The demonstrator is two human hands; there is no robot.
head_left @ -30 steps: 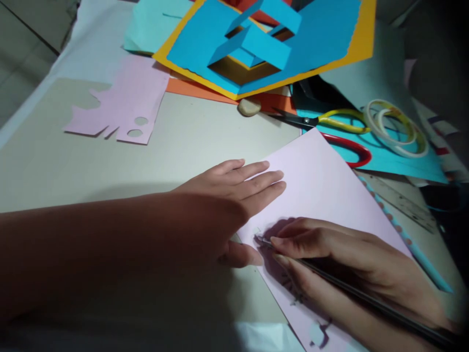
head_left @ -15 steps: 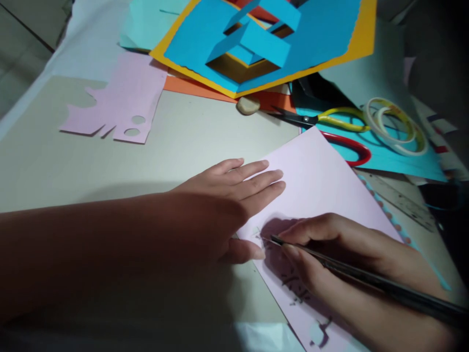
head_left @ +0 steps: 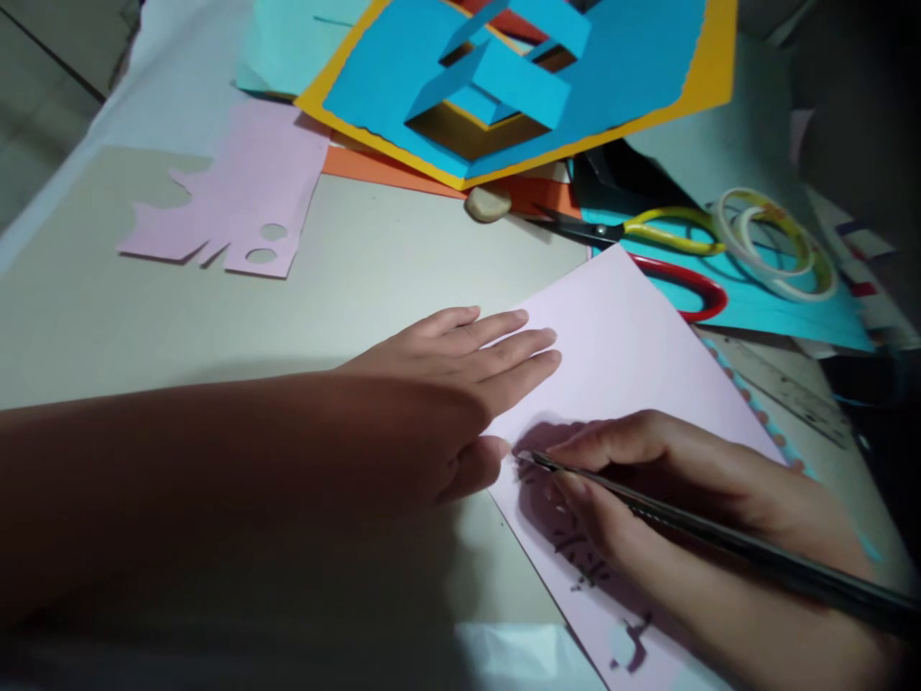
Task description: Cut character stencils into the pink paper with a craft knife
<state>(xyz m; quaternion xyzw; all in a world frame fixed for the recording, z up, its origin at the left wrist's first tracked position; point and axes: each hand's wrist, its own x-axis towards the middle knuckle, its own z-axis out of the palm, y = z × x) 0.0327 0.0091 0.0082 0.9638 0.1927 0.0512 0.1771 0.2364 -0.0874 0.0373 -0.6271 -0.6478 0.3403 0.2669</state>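
A pale pink sheet of paper [head_left: 604, 326] lies at a slant on the table, with small cut-out marks along its near left edge. My left hand [head_left: 467, 393] rests flat on the sheet's left side, fingers stretched out, its thumb close to the blade tip. In a pen-like grip, my right hand [head_left: 669, 499] is closed on a slim dark craft knife [head_left: 726, 539]. The knife's thin pale tip meets the paper just right of my left thumb. Shadow from my right hand covers part of the cut marks.
Beyond the sheet stands a blue and yellow pop-up card [head_left: 633, 58]. Scissors [head_left: 676, 230], tape rolls [head_left: 777, 250] and a ruler [head_left: 791, 384] lie to the right. A small stone-like piece [head_left: 487, 203] and a cut pink scrap [head_left: 237, 182] are farther back.
My left thumb has drawn up and in toward its fingers, beside the blade tip. The knife tip has shifted slightly upward; the sheet stays in place.
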